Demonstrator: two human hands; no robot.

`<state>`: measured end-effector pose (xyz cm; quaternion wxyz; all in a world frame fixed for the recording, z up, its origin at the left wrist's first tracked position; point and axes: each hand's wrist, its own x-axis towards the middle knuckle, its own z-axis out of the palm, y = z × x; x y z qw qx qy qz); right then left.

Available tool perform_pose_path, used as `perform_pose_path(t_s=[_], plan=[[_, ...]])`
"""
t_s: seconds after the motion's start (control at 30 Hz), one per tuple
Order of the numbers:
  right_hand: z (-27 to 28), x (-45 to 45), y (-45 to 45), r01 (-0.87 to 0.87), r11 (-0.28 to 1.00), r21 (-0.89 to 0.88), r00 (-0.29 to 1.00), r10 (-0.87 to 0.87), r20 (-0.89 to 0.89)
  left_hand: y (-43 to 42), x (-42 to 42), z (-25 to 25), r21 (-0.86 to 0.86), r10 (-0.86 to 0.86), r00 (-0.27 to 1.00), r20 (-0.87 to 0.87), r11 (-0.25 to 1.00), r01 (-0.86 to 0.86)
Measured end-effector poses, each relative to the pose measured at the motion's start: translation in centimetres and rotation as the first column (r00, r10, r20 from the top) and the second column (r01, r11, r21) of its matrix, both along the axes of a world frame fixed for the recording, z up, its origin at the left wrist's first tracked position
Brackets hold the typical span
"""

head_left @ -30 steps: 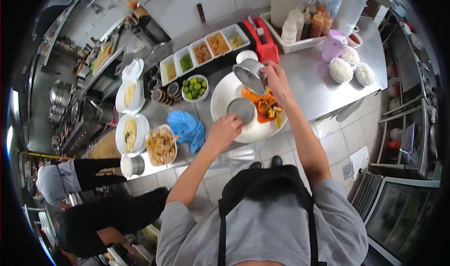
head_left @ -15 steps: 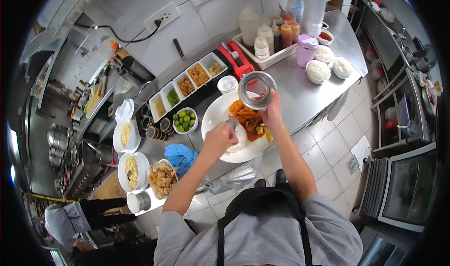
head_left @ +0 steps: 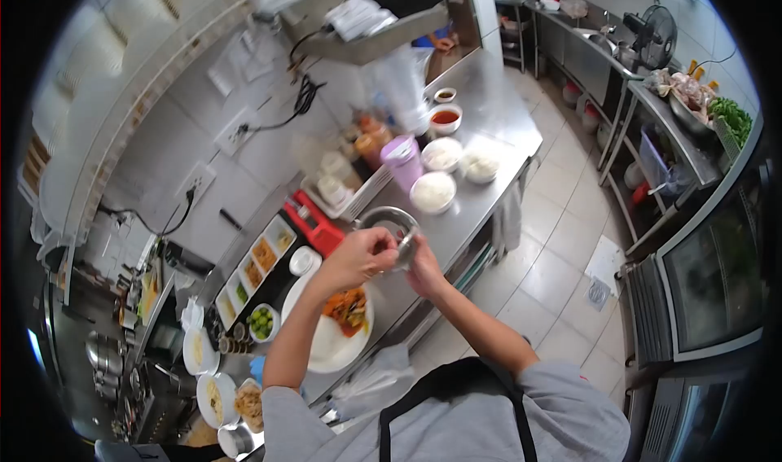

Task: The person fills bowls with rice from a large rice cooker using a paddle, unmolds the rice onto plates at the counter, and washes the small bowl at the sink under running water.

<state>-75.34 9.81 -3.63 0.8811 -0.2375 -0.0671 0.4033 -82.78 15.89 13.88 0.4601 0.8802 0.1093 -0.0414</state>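
My right hand (head_left: 425,268) grips the side of a round metal bowl (head_left: 389,214), which is tilted above the counter's front edge. My left hand (head_left: 368,254) is closed at the bowl's near rim, its fingertips bent together; what they hold is hidden. Below my left forearm lies a large white plate (head_left: 358,350). On it are orange-red sauced food with vegetables (head_left: 348,309) and a white mound of rice (head_left: 324,340). A little of the bowl's contents shows, too small to name.
Bowls of rice (head_left: 432,192), a lilac cup (head_left: 401,161) and a bowl of red sauce (head_left: 445,118) stand beyond the bowl. A red device (head_left: 314,224), topping containers (head_left: 262,254) and green limes (head_left: 261,322) line the left. Another person's hand (head_left: 442,43) shows behind the opening.
My view has swung right. The metal bowl and both hands have moved from over the plate to its right; my left hand has risen from the rice to the bowl.
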Motion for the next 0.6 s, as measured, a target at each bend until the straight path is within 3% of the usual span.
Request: perform_pose_path(t_s=[0.03,0.1,0.17,0.3,0.43,0.57,0.6], plan=[[0.5,2.5,-2.1,0.004,1.0,0.031,0.999,-0.003,-0.052,-0.9,2.9,-1.5,0.02,-0.027,0.999,0.022,0.999,0.026],[-0.3,7.5,-6.5,0.039,0.999,0.031,0.998,-0.037,-0.052,-4.1,9.0,-2.3,0.304,-0.135,0.984,0.121,0.948,0.093],[-1.2,12.6,-11.2,0.084,0.996,0.013,0.996,-0.084,0.0,-7.1,15.5,-4.8,0.562,-0.301,0.869,0.392,0.827,0.033],[0.0,20.3,-20.9,0.345,0.93,-0.127,0.938,-0.348,0.005,-16.4,26.8,-6.4,0.753,-0.394,0.826,0.403,0.656,-0.054],[-3.0,27.5,-28.4,0.517,0.854,-0.05,0.856,-0.517,0.019,-23.7,34.2,-6.3,0.611,-0.457,0.704,0.543,0.79,0.042],[-4.6,33.5,-34.4,0.616,0.773,-0.149,0.773,-0.63,-0.073,-27.3,37.3,-6.6,0.29,-0.333,0.622,0.708,0.941,0.173],[-5.6,35.3,-35.8,0.636,0.756,-0.155,0.758,-0.65,-0.054,-27.4,37.8,-7.0,0.216,-0.301,0.664,0.684,0.954,0.21]])
